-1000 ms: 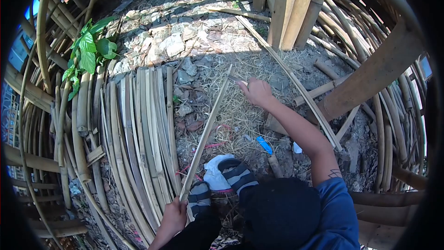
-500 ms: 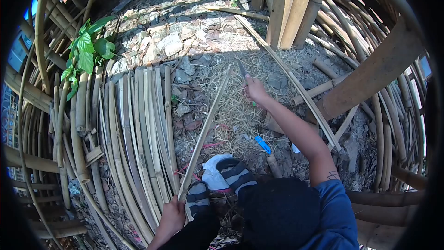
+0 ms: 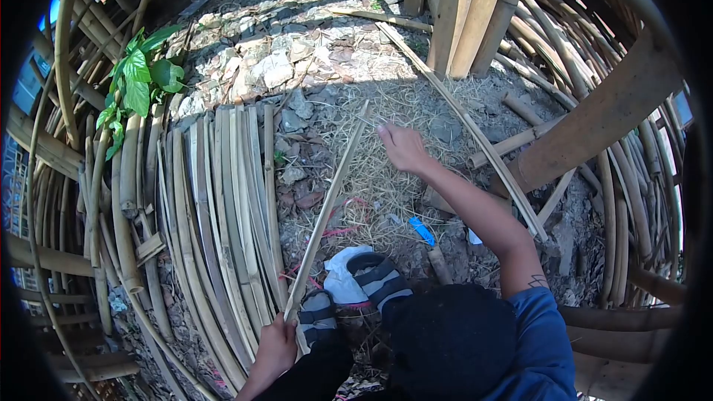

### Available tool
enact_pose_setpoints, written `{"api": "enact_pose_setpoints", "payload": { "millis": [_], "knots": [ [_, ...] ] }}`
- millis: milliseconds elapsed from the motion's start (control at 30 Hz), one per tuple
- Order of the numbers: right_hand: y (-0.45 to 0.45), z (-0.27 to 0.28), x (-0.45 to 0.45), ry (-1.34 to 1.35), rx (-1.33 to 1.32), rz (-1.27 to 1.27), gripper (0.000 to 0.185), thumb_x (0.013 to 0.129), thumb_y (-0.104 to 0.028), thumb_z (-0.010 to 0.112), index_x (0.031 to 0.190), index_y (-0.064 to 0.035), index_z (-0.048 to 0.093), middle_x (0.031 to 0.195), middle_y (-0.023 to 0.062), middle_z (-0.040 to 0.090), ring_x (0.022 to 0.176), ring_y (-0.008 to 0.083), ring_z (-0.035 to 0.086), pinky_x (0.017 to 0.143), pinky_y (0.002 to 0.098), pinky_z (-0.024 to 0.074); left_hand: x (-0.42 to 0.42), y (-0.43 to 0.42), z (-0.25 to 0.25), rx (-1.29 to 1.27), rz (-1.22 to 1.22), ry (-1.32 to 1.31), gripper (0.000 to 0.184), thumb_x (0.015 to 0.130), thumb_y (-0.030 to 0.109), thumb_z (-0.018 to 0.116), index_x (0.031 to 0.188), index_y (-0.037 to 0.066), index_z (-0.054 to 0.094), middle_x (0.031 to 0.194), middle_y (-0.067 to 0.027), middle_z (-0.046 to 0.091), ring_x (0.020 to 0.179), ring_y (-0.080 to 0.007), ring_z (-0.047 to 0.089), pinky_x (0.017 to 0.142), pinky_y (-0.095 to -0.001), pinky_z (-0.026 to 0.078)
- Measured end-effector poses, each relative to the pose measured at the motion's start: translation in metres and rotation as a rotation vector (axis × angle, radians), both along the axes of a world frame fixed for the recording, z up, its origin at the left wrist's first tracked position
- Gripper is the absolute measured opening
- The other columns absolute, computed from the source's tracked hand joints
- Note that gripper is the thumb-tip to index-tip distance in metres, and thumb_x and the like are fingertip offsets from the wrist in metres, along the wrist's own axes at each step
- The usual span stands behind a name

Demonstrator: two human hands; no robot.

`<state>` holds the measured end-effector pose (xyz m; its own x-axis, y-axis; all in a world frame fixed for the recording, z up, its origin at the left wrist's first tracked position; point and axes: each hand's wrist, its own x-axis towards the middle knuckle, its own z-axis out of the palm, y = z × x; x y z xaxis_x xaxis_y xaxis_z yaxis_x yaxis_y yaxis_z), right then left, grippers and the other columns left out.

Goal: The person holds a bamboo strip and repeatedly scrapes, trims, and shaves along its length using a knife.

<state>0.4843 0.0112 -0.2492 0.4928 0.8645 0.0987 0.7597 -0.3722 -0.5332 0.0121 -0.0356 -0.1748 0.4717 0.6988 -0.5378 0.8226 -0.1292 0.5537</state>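
My left hand (image 3: 276, 345) is closed around the lower end of a long split bamboo strip (image 3: 329, 208), which slants up and away from me. Near the strip's far tip is my right hand (image 3: 405, 148), its fingers wrapped around a knife. The blade is hardly visible now, pointing toward the tip; whether it touches the bamboo I cannot tell. Thin shavings (image 3: 371, 178) cover the ground under the strip. My sandalled feet (image 3: 379, 278) are below it, with a white cloth (image 3: 343, 275) beside one of them.
A row of split bamboo strips (image 3: 223, 215) lies on the left. Two long slats (image 3: 475, 134) stretch across the right, near a thick leaning bamboo pole (image 3: 594, 119). Upright bamboo posts (image 3: 475, 15) stand at the back. A blue object (image 3: 422, 231) is on the ground before me.
My right hand has moved left and slightly down with the knife, closer to the strip's far tip. The left hand and strip have stayed almost still.
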Motion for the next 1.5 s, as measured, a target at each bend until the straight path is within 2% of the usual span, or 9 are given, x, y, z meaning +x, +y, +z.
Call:
{"api": "enact_pose_setpoints", "payload": {
  "millis": [133, 200, 300, 733, 800, 867, 1067, 1433, 1500],
  "knots": [
    [-0.012, -0.002, -0.020, -0.253, 0.225, 0.294, 0.045, 0.103, -0.040, 0.042, 0.092, 0.0001, 0.059, 0.082, 0.0226, 0.067, 0.077, 0.0425, 0.065, 0.076, 0.0538, 0.0502, 0.001, 0.001, 0.000, -0.019, 0.015, 0.005, 0.021, 0.099, 0.012, 0.054, 0.099, -0.008, 0.056, 0.064, -0.0308, 0.059, 0.067, -0.0504, 0.062, 0.058, -0.0531, 0.045],
    [-0.010, 0.001, -0.025, -0.174, -0.111, 0.233, 0.050, 0.104, -0.044, 0.039, 0.096, 0.0009, 0.059, 0.084, 0.0225, 0.068, 0.072, 0.0437, 0.065, 0.071, 0.0538, 0.0513, 0.000, 0.000, 0.000, -0.023, 0.017, 0.011, 0.021, 0.099, 0.012, 0.054, 0.098, -0.008, 0.056, 0.064, -0.0307, 0.058, 0.066, -0.0503, 0.062, 0.058, -0.0529, 0.045],
    [0.005, -0.012, -0.001, -0.159, -0.202, 0.104, 0.053, 0.104, -0.047, 0.038, 0.096, 0.0008, 0.061, 0.080, 0.0220, 0.069, 0.071, 0.0419, 0.068, 0.066, 0.0512, 0.0532, -0.003, -0.002, -0.001, -0.013, -0.001, -0.005, 0.021, 0.098, 0.012, 0.054, 0.097, -0.008, 0.056, 0.064, -0.0307, 0.058, 0.066, -0.0498, 0.062, 0.057, -0.0531, 0.045],
    [0.009, -0.030, 0.029, -0.640, -0.250, 0.113, 0.053, 0.101, -0.052, 0.045, 0.087, -0.0038, 0.063, 0.071, 0.0154, 0.070, 0.068, 0.0290, 0.073, 0.059, 0.0430, 0.0571, -0.002, -0.003, -0.007, -0.078, -0.023, 0.001, 0.023, 0.099, 0.013, 0.054, 0.093, -0.008, 0.057, 0.059, -0.0256, 0.058, 0.057, -0.0435, 0.062, 0.056, -0.0484, 0.046],
    [0.018, -0.045, 0.058, -0.745, -0.270, -0.087, 0.052, 0.102, -0.050, 0.045, 0.088, -0.0043, 0.064, 0.072, 0.0140, 0.070, 0.068, 0.0281, 0.073, 0.058, 0.0420, 0.0565, -0.007, -0.006, -0.008, -0.046, -0.043, -0.005, 0.022, 0.099, 0.013, 0.054, 0.093, -0.008, 0.057, 0.058, -0.0251, 0.058, 0.056, -0.0422, 0.062, 0.056, -0.0481, 0.046],
    [0.006, -0.018, 0.101, -0.604, -0.310, -0.156, 0.053, 0.103, -0.049, 0.042, 0.091, -0.0027, 0.065, 0.076, 0.0164, 0.071, 0.069, 0.0315, 0.073, 0.059, 0.0435, 0.0561, -0.011, -0.006, 0.000, -0.047, 0.005, 0.054, 0.022, 0.099, 0.013, 0.054, 0.093, -0.008, 0.057, 0.059, -0.0251, 0.058, 0.055, -0.0411, 0.062, 0.055, -0.0484, 0.045],
    [-0.010, 0.028, 0.059, -0.331, -0.240, -0.271, 0.061, 0.103, -0.051, 0.037, 0.093, 0.0013, 0.065, 0.081, 0.0242, 0.070, 0.075, 0.0406, 0.070, 0.070, 0.0499, 0.0551, -0.003, 0.002, 0.001, 0.017, 0.049, 0.015, 0.023, 0.098, 0.013, 0.056, 0.092, -0.008, 0.057, 0.059, -0.0245, 0.058, 0.054, -0.0403, 0.062, 0.054, -0.0484, 0.045],
    [-0.014, 0.010, -0.076, -0.262, -0.303, 0.536, 0.058, 0.103, -0.052, 0.039, 0.093, -0.0007, 0.063, 0.070, 0.0228, 0.068, 0.068, 0.0417, 0.069, 0.066, 0.0527, 0.0541, -0.001, -0.001, 0.003, -0.027, 0.053, 0.051, 0.025, 0.099, 0.017, 0.055, 0.093, -0.008, 0.057, 0.061, -0.0259, 0.059, 0.057, -0.0419, 0.063, 0.056, -0.0499, 0.046],
    [0.003, -0.005, -0.038, -0.273, -0.258, 0.330, 0.057, 0.103, -0.052, 0.039, 0.092, -0.0011, 0.063, 0.071, 0.0222, 0.068, 0.069, 0.0412, 0.069, 0.065, 0.0515, 0.0550, -0.003, -0.003, 0.005, -0.044, 0.035, 0.049, 0.025, 0.099, 0.017, 0.055, 0.093, -0.008, 0.057, 0.064, -0.0281, 0.060, 0.062, -0.0462, 0.063, 0.059, -0.0514, 0.046]
  ]
}}
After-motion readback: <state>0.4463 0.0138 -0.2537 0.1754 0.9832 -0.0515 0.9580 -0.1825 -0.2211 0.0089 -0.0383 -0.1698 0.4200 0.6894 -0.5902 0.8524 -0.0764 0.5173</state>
